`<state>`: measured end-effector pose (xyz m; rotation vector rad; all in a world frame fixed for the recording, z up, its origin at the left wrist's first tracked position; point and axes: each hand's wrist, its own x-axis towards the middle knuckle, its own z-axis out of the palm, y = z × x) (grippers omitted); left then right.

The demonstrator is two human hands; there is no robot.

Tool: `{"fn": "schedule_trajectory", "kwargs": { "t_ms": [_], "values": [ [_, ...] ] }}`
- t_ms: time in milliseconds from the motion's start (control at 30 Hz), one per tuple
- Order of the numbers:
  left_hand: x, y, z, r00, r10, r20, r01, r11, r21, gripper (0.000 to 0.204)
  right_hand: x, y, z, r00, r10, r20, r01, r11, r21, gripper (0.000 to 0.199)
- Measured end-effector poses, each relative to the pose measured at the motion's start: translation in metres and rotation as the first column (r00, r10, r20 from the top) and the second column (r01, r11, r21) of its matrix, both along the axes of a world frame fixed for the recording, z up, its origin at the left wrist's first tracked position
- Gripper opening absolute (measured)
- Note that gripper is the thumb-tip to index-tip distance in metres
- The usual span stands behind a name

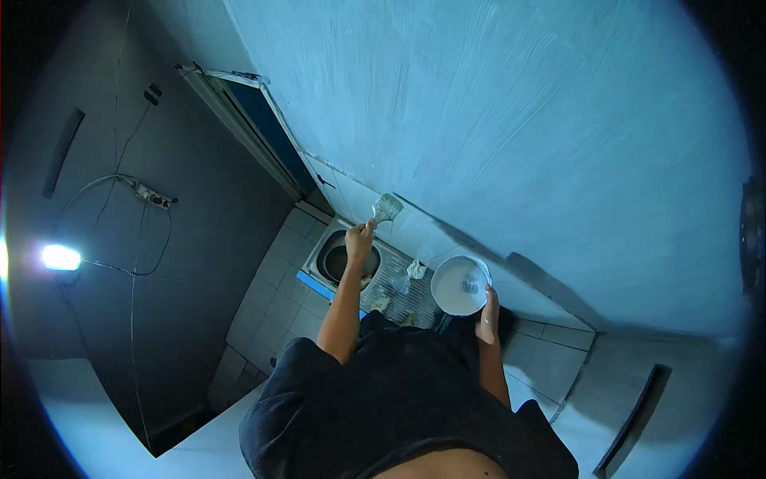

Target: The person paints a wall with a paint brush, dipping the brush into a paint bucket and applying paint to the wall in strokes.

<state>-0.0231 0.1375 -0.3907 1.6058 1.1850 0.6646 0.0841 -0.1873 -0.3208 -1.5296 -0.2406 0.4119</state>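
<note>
My left hand (359, 241) is closed around the handle of a wide paintbrush (388, 207). Its bristle end points up and right, close to the lower part of the wall (447, 104), which carries streaky pale brush marks. In my right hand (487, 315) is a round white bucket (456, 303), gripped at its right side. Whitish paint (455, 281) shows inside the bucket. The fingers under and behind the bucket are hidden.
Below my hands stands a metal sink unit (415, 297) with a dark pan (338, 259) in its basin. A crumpled white scrap (416, 270) lies on the drainboard. At left, a bright lamp (61, 257) and a power strip (152, 195) hang on the dark wall. A doorway (263, 120) opens upper left.
</note>
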Motion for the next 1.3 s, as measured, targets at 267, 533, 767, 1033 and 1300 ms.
{"fn": "schedule_trajectory", "kwargs": {
  "t_ms": [267,533,767,1033,1300],
  "values": [
    [0.037,0.007,0.069,0.988,0.086,-0.131,-0.065,0.985,0.162,0.039,0.008,0.005,-0.005,0.913,-0.134,-0.385,0.115,0.991,-0.073,0.037],
    [0.034,-0.021,0.293,0.993,0.044,0.114,-0.059,0.99,0.126,0.044,0.029,-0.018,-0.064,0.838,-0.033,-0.545,0.121,0.984,0.127,0.051],
    [0.029,-0.029,0.331,0.734,-0.113,0.669,0.01,0.988,0.157,0.046,0.023,-0.02,-0.064,0.974,0.224,-0.019,-0.225,0.974,-0.037,0.059],
    [0.052,-0.03,0.081,0.911,-0.035,0.41,0.039,0.999,-0.001,0.043,0.018,-0.009,-0.034,0.944,0.005,-0.331,0.014,0.998,0.055,0.035],
    [0.024,-0.047,-0.014,0.997,0.075,-0.028,-0.076,0.997,-0.022,0.052,0.03,-0.037,-0.047,0.987,0.148,0.064,-0.142,0.986,-0.092,0.047]
  ]
}}
